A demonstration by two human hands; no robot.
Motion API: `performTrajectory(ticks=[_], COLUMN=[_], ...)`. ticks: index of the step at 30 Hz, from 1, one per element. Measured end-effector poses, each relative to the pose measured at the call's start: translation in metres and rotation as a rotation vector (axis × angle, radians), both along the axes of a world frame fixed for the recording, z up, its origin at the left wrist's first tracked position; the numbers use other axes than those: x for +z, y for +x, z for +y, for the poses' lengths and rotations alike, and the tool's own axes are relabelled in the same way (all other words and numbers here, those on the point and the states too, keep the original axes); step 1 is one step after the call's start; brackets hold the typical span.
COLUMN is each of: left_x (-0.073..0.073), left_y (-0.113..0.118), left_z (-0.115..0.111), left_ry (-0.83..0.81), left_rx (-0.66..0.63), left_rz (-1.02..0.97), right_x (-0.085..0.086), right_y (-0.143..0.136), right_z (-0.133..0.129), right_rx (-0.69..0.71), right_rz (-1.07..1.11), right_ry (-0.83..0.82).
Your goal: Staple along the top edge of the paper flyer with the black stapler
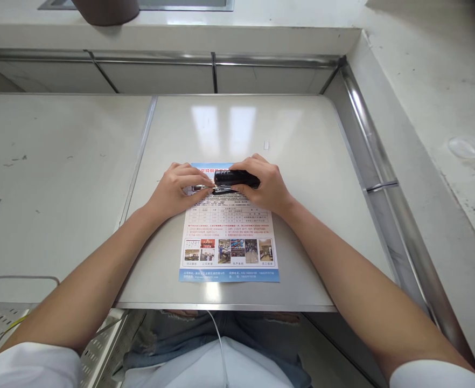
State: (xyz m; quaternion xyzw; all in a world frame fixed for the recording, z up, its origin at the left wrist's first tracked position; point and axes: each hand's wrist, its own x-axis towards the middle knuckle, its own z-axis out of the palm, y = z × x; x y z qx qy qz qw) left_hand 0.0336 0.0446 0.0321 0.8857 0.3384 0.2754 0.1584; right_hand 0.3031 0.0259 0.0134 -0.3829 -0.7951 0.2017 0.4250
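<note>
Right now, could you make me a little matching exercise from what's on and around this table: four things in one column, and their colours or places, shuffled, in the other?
Things:
1. Stapler
2. Flyer
3. Pot
4. Scrap

Descriptions:
A. Brown, on the ledge behind the table
B. Small and white, beyond the hands
C. Black, in the right hand
D. Blue-edged, flat beneath both hands

Pairs: 1-C, 2-D, 3-A, 4-B
</note>
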Motion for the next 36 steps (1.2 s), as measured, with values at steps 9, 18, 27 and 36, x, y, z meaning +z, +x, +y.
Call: performTrajectory(ticks=[9, 18, 27, 36], left_x=[0.006, 0.006, 0.004, 0.001], left_y=[0.001, 0.001, 0.005, 0.007], left_z=[-0.004, -0.008, -0.009, -0.006], left_ry=[0.068, 0.024, -0.042, 0.008], left_rx=[0.157, 0.156, -0.019, -0.071], left_rz=[-0.145, -0.221, -0.202, -0.13], right_x=[0.009, 0.009, 0.01, 0.011], right_y=[0.007, 0.008, 0.001, -0.01], right_z=[-0.004, -0.005, -0.008, -0.012], right_rx=[-0.173, -0.143, 0.07, 0.195], right_rz=[0.156, 0.301, 0.324, 0.258], right_ry=[-0.05, -0.054, -0.079, -0.016])
